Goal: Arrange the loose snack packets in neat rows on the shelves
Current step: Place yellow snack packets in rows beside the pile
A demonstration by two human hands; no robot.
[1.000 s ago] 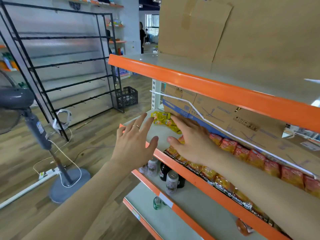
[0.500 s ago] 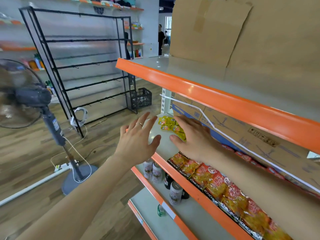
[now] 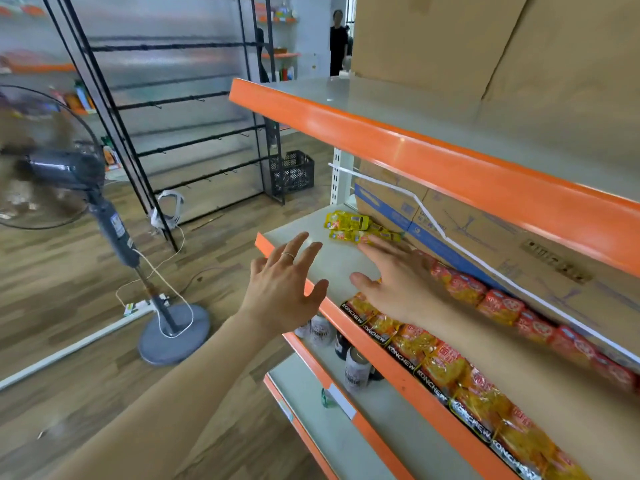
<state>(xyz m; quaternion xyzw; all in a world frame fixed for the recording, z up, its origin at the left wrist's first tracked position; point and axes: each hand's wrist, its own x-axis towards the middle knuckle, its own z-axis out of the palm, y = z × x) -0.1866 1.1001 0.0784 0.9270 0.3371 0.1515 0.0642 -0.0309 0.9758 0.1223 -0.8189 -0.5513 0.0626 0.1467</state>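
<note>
At the shelf's point(image 3: 341, 265) left end: both hands flat, fingers apart, gripping nothing.
The right hand point(image 3: 398, 282) reaches the loose yellow packets point(image 3: 360, 226) near the back edge; the left hand point(image 3: 284, 289) hovers off the front edge. Slide packets flat, aligning them with the orange row point(image 3: 433, 362).

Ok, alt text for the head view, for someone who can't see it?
Both hands are open at the middle shelf: the right hand spread beside the front row of orange packets, fingertips near loose yellow packets, the left hand hovering at the shelf's edge. Red packets line the back along cardboard boxes; cans stand on the shelf below.
</note>
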